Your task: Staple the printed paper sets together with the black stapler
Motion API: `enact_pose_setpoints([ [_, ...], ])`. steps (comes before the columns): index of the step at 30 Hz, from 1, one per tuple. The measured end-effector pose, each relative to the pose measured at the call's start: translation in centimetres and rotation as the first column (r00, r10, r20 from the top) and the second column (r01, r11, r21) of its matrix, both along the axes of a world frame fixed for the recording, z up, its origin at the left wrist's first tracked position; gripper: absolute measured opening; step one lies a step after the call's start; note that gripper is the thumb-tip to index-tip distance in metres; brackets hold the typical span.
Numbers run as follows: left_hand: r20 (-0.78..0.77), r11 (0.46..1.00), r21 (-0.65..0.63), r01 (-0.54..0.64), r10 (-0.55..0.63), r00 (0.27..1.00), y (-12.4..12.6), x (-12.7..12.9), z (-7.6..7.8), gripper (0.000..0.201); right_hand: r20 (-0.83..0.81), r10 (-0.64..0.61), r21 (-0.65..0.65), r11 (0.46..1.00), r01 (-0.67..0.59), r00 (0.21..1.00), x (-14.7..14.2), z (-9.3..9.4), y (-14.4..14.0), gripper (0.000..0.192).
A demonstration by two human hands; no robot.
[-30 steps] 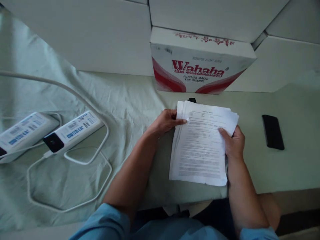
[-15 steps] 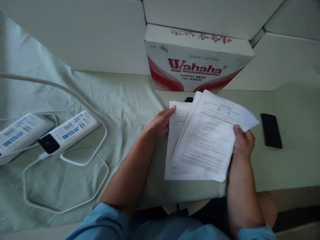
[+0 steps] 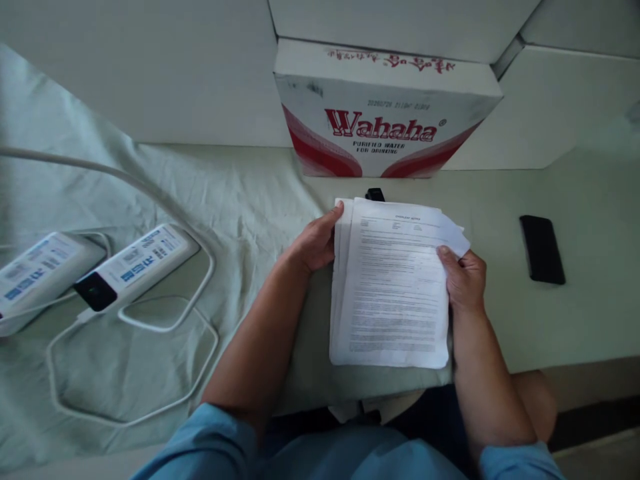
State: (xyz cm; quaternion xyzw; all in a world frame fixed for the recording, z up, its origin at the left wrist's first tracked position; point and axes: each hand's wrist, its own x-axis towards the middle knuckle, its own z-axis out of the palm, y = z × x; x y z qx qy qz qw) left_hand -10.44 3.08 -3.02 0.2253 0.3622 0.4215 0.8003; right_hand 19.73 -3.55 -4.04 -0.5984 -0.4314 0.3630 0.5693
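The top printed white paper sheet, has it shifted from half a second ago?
Yes. The top printed white paper sheet swung back left onto the stack, away from the black phone; the right hand grips its edge.

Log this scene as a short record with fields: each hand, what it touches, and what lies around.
left hand: rests on the left edge of the paper stack
right hand: grips the stack's right edge, thumb on top
surface: green cloth
behind stack: Wahaha box, small black object
right of stack: black phone, lying flat
far left: two power strips with white cables
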Motion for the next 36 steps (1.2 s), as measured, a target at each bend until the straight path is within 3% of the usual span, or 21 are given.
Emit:
enact_pose_setpoints([
  [9, -0.044, 0.990, 0.103, 0.092, -0.088, 0.995, -0.3, -0.4, -0.2, 0.047, 0.006, 0.015, -0.014, 1.000, -0.015, 1.000, -0.4, -0.1, 0.0, 0.037],
  [20, -0.102, 0.998, 0.060, 0.030, -0.024, 0.994, -0.6, -0.1, 0.1, 0.056, 0.044, 0.026, -0.014, 1.000, -0.026, 0.999, -0.5, 0.0, 0.0, 0.033],
  [36, -0.191, 0.994, 0.105, 0.021, 0.000, 0.982, -1.0, 0.1, 0.4, 0.055, 0.082, 0.029, 0.002, 1.000, -0.029, 0.996, -0.3, 0.0, 0.0, 0.032],
])
